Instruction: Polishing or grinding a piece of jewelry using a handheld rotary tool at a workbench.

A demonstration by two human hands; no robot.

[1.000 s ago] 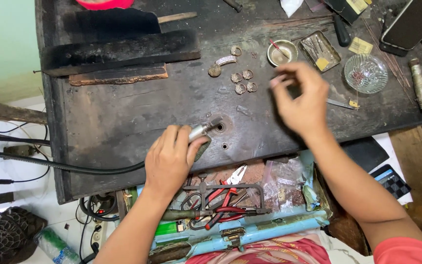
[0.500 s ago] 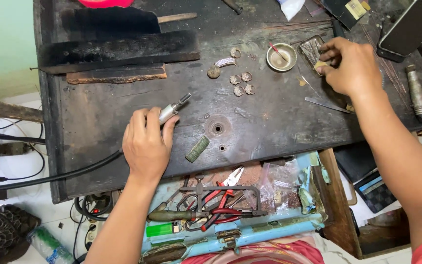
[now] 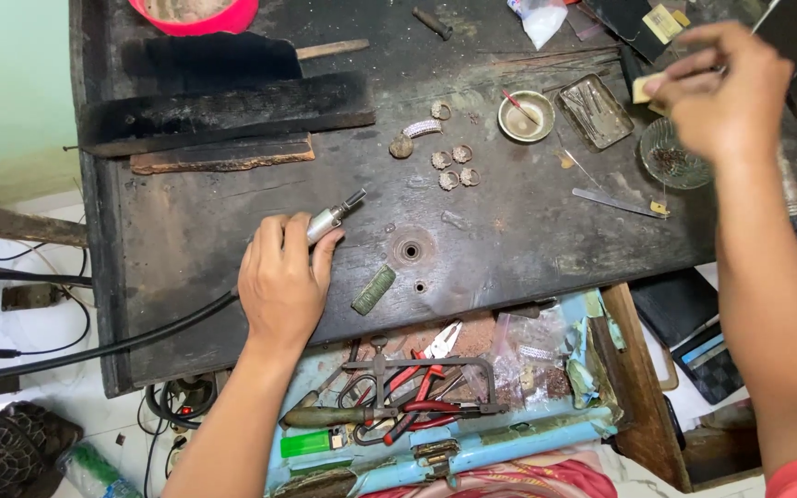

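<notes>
L hand (image 3: 280,284) lies palm-down on the dark, scarred wooden surface (image 3: 528,249), fingers (image 3: 274,240) wrapped and clamped on a metal rotary handpiece (image 3: 332,218); its tip points up-right, clear of the wood, and its black flexible cable (image 3: 94,350) trails off the surface's left edge, so the tool looks parked in a resting grip rather than pressed to any piece. R hand (image 3: 726,88) is up at the far right corner, fingers pinched together on a small pale yellowish block (image 3: 643,89), held in the air just above a clear glass dish (image 3: 673,155). That dish holds dark bits in its centre; can't tell what they are. Left of it sits a tarnished rectangular metal tray (image 3: 595,111), tilted, contents unclear, and next left a small round metal bowl (image 3: 525,116) w/ a thin red-tipped stick leaning in it. A cluster of small silvery ring-like pieces (image 3: 449,157) lies loose mid-surface, near the bowl, within reach of both hands. A short greenish ribbed bar (image 3: 374,289) lies just right of the L hand, beside a round hole in the wood. A pink tub (image 3: 196,14) sits at the far edge, only partly in view. Below the surface's near edge an open drawer (image 3: 472,433) holds red-handled pliers, a saw frame, a green lighter and small plastic bags.
</notes>
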